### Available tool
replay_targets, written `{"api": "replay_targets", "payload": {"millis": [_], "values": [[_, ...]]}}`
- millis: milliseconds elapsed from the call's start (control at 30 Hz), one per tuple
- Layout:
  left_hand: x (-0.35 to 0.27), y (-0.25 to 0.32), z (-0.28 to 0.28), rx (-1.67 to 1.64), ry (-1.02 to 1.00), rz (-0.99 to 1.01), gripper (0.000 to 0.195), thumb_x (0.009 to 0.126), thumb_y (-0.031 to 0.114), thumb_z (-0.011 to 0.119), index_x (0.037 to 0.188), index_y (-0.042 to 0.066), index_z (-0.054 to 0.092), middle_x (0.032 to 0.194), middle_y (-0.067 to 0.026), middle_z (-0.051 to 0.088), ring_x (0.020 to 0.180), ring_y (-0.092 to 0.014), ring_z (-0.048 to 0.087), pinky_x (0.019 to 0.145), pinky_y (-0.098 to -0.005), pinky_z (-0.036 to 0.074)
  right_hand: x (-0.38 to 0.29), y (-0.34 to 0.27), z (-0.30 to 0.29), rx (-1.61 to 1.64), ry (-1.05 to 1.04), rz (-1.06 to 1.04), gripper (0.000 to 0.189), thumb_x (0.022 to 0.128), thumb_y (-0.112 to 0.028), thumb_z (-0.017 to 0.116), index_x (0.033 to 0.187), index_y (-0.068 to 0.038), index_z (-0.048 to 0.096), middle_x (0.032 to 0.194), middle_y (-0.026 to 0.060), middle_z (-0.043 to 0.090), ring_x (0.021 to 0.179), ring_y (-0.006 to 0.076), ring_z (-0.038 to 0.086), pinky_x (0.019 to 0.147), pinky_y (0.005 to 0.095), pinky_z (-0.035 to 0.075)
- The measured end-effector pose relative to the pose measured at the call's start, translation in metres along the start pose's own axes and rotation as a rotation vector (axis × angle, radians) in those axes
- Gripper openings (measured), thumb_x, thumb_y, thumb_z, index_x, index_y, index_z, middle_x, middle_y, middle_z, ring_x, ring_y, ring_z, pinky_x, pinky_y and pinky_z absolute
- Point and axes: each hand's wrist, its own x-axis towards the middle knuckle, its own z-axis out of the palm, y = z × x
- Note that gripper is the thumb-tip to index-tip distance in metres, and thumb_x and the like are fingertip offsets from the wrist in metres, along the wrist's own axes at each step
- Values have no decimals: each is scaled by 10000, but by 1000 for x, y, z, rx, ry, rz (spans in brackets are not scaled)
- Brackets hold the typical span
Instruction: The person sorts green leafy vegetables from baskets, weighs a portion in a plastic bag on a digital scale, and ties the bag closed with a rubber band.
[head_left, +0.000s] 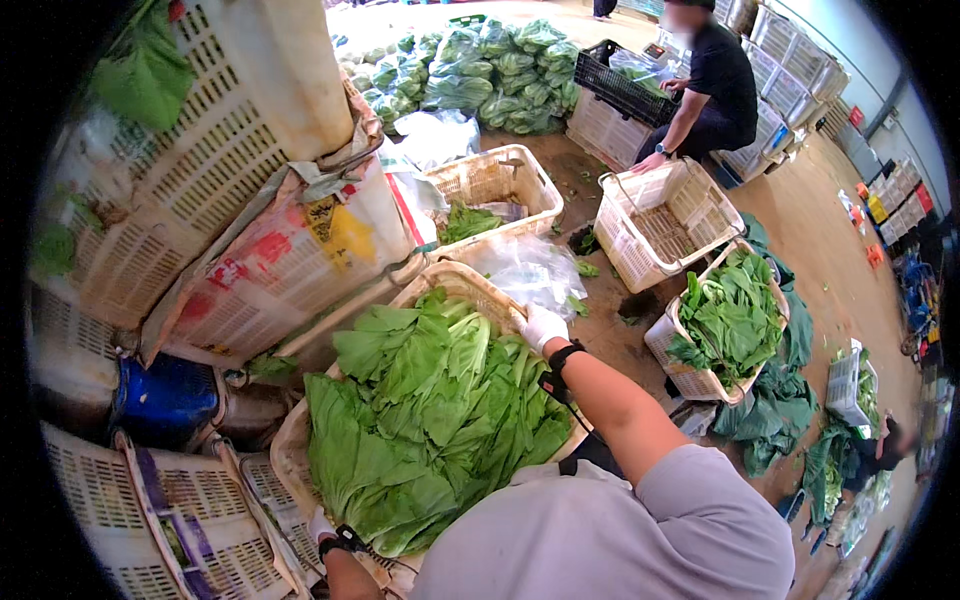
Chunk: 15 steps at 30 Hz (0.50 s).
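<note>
A large off-white plastic crate (289, 442) full of leafy green vegetables (442, 405) is right before me, close against my body. My right hand (544, 328), in a white glove with a black wrist strap, grips the crate's rim at the far right corner. On the near left side my left hand (322, 523), also white-gloved and strapped at the wrist, holds the rim, its fingers partly hidden. Broad leaves pile up to the rim and spread over it in places. Just beyond my right hand lie clear plastic bags (525, 274).
Stacked crates (247, 277) rise at left, beside a blue container (166, 394). Ahead stand a crate with some greens (469, 223) and a bare crate (667, 225), touched by a crouching person (720, 82). Another filled crate (727, 322) is at right. Bagged vegetables (495, 75) pile up behind.
</note>
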Motion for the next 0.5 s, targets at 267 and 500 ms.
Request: {"api": "replay_targets", "payload": {"millis": [267,500], "values": [[25,-19,27,-152,-74,123,383,752,303,631,975,-4,583,788,-102,595,638,-236,544,577,-391,433,-41,11,-15,327,423,-297,358,831,-306,544,1061,-33,537,949,166,578,885,290,563,793,367,446],[107,-74,-3,-76,12,83,520,728,348,653,1057,-43,557,996,-138,605,804,-265,586,671,-379,463,-260,-119,-245,886,-553,-1122,203,876,-230,524,908,-32,557,754,37,548,689,103,536,600,243,441]]}}
